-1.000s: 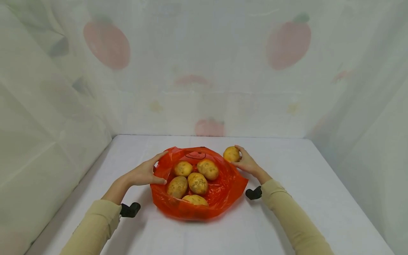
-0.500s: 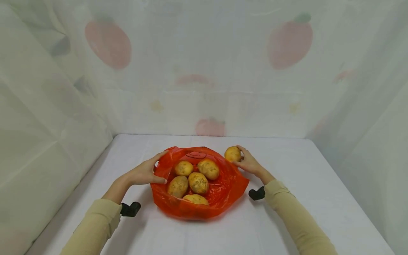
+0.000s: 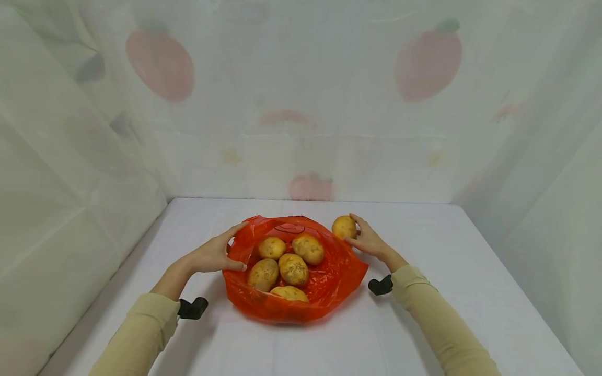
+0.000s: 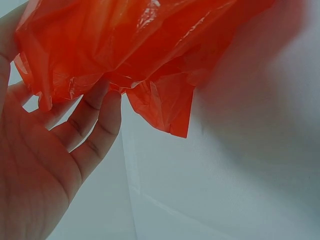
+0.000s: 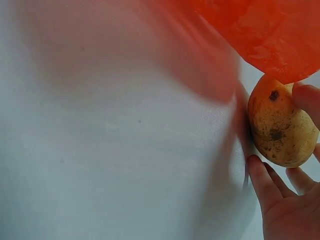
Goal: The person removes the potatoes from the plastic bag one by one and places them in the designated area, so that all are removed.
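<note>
A red plastic bag (image 3: 329, 290) stands with its mouth spread wide in the head view. Inside it lie several potatoes (image 3: 292, 270). My left hand (image 3: 211, 255) holds the bag's left rim, thumb over the inner side and fingers outside; the left wrist view shows those fingers against the crinkled film (image 4: 165, 102). Just beyond the bag's right back rim, my right hand (image 3: 369, 241) grips a single potato (image 3: 343, 227) between thumb and fingers. Close up in the right wrist view, that potato (image 5: 277, 130) has dark spots and sits under an edge of the bag.
A white-covered table (image 3: 423, 245) carries the bag. Pale curtains (image 3: 357, 104) with faded fruit prints hang behind and at both sides. Black wrist camera mounts (image 3: 193, 308) jut inward from both wrists.
The right forearm has shifted slightly to the right, the potato still in the hand. My left hand keeps its place on the bag, and the potatoes inside lie as before.
</note>
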Demonstrator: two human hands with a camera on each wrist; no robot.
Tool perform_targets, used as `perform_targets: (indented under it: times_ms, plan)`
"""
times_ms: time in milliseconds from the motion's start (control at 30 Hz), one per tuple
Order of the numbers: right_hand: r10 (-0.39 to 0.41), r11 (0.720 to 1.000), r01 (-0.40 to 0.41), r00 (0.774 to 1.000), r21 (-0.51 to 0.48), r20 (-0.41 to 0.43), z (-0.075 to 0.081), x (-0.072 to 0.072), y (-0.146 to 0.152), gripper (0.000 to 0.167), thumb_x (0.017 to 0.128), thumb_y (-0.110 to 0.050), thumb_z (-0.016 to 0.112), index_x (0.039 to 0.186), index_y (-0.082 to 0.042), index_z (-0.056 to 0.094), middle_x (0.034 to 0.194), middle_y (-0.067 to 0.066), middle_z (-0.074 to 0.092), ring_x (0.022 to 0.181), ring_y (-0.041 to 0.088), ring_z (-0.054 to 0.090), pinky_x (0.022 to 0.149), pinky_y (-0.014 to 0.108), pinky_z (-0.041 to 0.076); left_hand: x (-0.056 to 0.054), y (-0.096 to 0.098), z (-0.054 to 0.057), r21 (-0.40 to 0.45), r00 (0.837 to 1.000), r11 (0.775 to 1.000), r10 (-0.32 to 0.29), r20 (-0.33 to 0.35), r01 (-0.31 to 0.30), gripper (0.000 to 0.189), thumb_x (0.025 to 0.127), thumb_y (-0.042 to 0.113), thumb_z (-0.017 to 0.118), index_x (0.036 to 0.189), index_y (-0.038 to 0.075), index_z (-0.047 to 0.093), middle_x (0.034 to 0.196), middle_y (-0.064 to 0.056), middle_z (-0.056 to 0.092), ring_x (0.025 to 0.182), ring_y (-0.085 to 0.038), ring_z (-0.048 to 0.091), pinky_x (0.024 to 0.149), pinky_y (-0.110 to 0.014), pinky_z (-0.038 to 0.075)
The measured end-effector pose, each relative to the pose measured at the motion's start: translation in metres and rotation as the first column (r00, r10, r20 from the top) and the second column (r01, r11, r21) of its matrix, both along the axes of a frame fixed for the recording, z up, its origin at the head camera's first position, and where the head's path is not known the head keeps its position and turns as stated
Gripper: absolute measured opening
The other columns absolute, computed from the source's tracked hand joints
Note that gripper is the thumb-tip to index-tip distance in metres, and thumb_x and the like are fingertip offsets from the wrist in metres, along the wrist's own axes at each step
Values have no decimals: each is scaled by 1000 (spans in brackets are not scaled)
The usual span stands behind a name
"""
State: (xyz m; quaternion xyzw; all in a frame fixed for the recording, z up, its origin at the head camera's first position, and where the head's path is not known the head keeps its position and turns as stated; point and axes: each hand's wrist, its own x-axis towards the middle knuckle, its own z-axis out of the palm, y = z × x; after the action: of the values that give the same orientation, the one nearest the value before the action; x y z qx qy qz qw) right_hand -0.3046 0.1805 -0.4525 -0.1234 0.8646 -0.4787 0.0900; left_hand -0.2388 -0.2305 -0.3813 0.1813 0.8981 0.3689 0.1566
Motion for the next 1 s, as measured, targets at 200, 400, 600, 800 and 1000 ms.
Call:
perform_targets:
  times_ms: [200, 400, 600, 800, 1000]
  plan:
    - [2, 1000, -2, 1000, 9, -15, 2, 2, 1, 82, 86, -22, 64, 148, -8, 11, 149, 21, 13, 126, 45, 37, 98, 48, 39, -2, -1, -1, -14, 1000, 1000, 4, 7, -4, 99, 72, 31, 78, 147, 30, 14, 141, -13, 33, 115, -32, 47, 85, -45, 50]
    - [-13, 999, 14, 1000, 52, -25, 0, 2, 3, 82, 87, -28, 64, 148, -11, 11, 150, 19, 14, 126, 43, 38, 97, 49, 39, -3, -2, -2, -8, 1000, 1000, 8, 14, -7, 99, 72, 29, 78, 147, 32, 14, 140, -12, 34, 112, -31, 50, 84, -45, 50]
    - [-16, 997, 18, 1000, 69, -25, -1, 2, 7, 83, 86, -35, 63, 148, -13, 12, 150, 19, 14, 128, 41, 36, 97, 50, 39, -3, -1, -2, -4, 999, 1000, 10, 31, -10, 98, 73, 26, 77, 147, 32, 13, 142, -12, 33, 107, -29, 53, 83, -44, 50]
    - [-28, 994, 30, 999, 107, -19, 2, 5, 13, 80, 87, -41, 59, 148, -15, 14, 150, 20, 15, 131, 41, 32, 97, 54, 37, -4, -1, -3, -4, 999, 1000, 12, 41, -12, 99, 72, 29, 78, 147, 33, 13, 141, -12, 34, 103, -28, 55, 82, -42, 51]
    - [-26, 994, 30, 999, 106, -37, 9, 9, 16, 77, 88, -40, 58, 148, -17, 15, 150, 18, 16, 133, 40, 29, 95, 55, 39, -4, -3, -3, 13, 999, 1000, 8, 42, -9, 99, 71, 29, 78, 146, 33, 14, 140, -12, 32, 108, -31, 51, 82, -44, 51]
